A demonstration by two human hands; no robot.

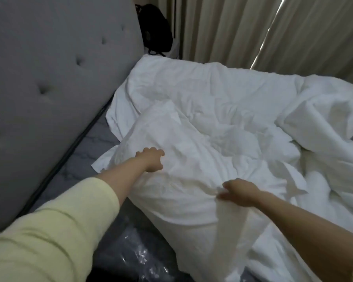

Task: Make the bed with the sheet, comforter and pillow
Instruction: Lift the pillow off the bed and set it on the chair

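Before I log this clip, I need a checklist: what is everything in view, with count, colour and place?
pillow: one, white, near the headboard, under both hands
bedding: white, rumpled heap across the bed; sheet and comforter cannot be told apart
mattress: one, grey quilted, bare along the headboard
headboard: one, grey, tufted, left
plastic wrap: clear, on the mattress's near edge
curtains: beige, far side
bag: one, black, far corner
left hand: fingers curled on the pillow
right hand: fingers pinching white fabric
sleeve: pale yellow, left arm
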